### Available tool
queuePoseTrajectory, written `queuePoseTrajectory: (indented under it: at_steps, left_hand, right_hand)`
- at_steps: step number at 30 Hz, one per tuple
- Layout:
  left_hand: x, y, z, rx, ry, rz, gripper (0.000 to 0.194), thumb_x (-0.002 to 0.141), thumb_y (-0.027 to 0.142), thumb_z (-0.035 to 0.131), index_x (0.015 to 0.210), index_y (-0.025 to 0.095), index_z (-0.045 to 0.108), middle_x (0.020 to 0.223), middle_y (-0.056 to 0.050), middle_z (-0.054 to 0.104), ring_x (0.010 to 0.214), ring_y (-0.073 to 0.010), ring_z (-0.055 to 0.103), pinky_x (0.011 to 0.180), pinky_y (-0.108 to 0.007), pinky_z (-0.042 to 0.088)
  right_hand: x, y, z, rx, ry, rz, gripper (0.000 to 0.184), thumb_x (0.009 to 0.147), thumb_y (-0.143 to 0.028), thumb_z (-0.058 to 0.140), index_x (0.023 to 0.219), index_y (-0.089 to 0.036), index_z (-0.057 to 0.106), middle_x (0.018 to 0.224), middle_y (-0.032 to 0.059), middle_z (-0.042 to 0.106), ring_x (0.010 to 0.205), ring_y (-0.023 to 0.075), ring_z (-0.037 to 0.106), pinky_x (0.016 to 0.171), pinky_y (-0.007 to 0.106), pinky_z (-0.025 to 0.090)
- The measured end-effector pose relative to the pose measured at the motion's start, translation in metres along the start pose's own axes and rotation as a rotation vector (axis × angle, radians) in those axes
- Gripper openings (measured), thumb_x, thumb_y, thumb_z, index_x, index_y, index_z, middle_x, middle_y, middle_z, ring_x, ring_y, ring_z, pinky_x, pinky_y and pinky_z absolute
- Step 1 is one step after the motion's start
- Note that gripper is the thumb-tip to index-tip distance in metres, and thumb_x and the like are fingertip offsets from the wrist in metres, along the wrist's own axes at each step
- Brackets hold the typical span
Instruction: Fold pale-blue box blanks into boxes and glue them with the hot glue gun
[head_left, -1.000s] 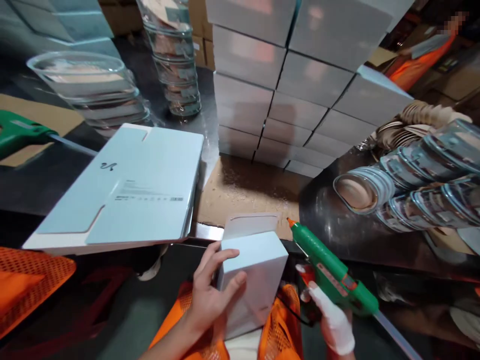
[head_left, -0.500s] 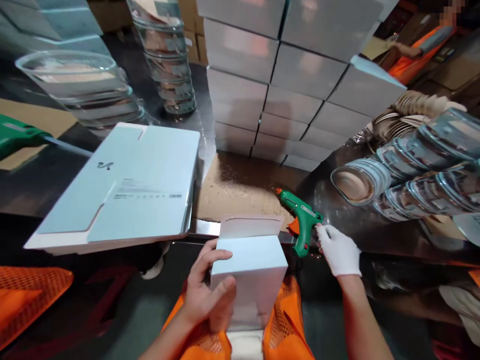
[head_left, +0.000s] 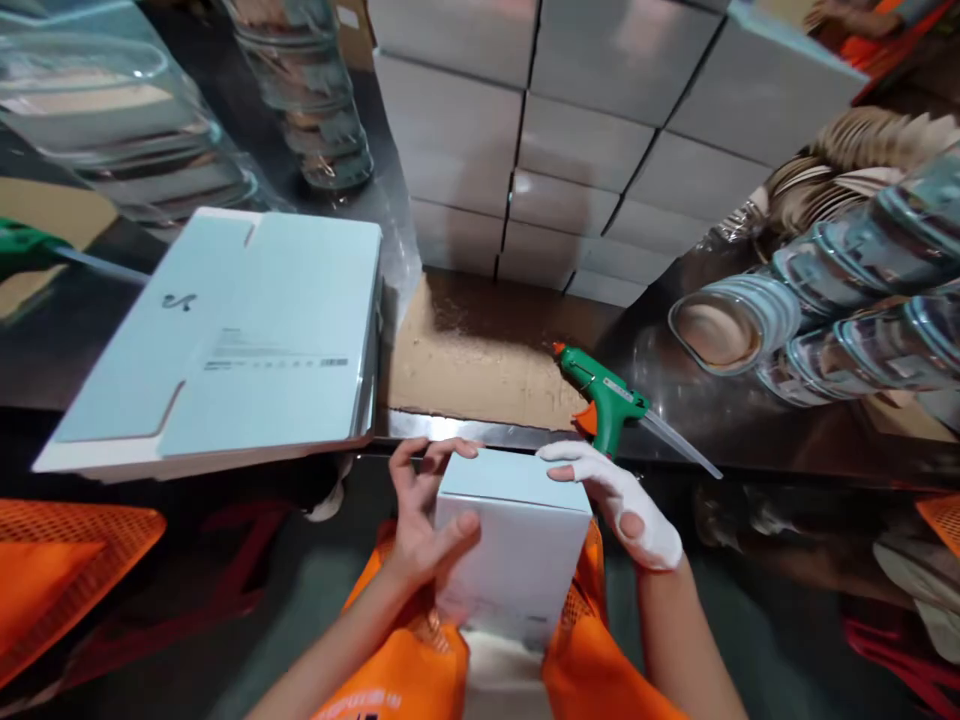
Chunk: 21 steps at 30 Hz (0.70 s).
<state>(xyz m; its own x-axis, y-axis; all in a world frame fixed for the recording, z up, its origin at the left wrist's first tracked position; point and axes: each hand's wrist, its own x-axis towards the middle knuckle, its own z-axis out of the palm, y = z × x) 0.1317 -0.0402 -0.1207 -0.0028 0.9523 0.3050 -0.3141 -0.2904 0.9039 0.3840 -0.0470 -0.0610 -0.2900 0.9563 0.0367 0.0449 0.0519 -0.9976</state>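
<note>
A white carton box point(head_left: 517, 560) stands upright in my lap at the table's edge, its top flap folded down flat. My left hand point(head_left: 424, 520), bare, grips its left side, with the thumb on the near face and the fingers over the far top edge. My right hand point(head_left: 626, 510), in a white glove that leaves some fingertips bare, holds the top right edge. Just beyond it lies a green hot glue gun point(head_left: 604, 385), orange nozzle pointing away and left, a clear glue stick point(head_left: 682, 440) sticking out of its back.
Flat pale-blue cartons point(head_left: 262, 310) lie stacked at left. A cardboard sheet point(head_left: 472, 350) covers the table's middle, before a wall of white boxes point(head_left: 570, 140). Nested clear tubs point(head_left: 735, 320) lie at right; more clear containers point(head_left: 322, 110) stand at left. Another person's arm point(head_left: 862, 20) shows at top right.
My right hand has let go of the glue gun, now lying on the table, and moved left onto the box. The raised flap has been folded down. The view has tilted downward.
</note>
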Motion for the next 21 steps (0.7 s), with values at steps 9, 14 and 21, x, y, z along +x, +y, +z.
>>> queuePoseTrajectory:
  at_steps: [9,14,21]
  left_hand:
    - [0.008,0.009,-0.014,0.183,-0.171,0.052,0.021,0.095,0.044,0.077,0.098,0.024,0.073,0.120,-0.008,0.064,0.122,-0.0276,0.066,0.107,-0.046,0.051]
    - [0.015,0.017,-0.017,0.218,-0.212,0.081,0.016,0.098,0.039,0.074,0.097,0.023,0.074,0.121,-0.010,0.065,0.125,-0.0299,0.068,0.108,-0.047,0.053]
    - [0.029,0.050,-0.024,0.204,0.092,0.272,0.009,0.099,0.030,0.074,0.103,0.026,0.067,0.132,-0.006,0.061,0.136,-0.0258,0.063,0.111,-0.040,0.053]
  right_hand:
    - [0.002,-0.002,0.010,-0.379,-0.099,-0.393,0.028,0.103,-0.027,0.071,0.131,-0.030,0.071,0.143,0.0120,0.067,0.139,0.0238,0.062,0.114,0.040,0.053]
    - [-0.001,0.004,0.016,-0.435,-0.009,-0.348,0.034,0.103,-0.037,0.071,0.136,-0.033,0.066,0.156,0.0120,0.057,0.142,0.0261,0.060,0.115,0.044,0.053]
    - [-0.079,0.016,0.003,-0.371,0.386,0.054,0.046,0.095,-0.073,0.066,0.105,-0.030,0.077,0.093,0.0042,0.075,0.073,0.0209,0.074,0.061,0.029,0.062]
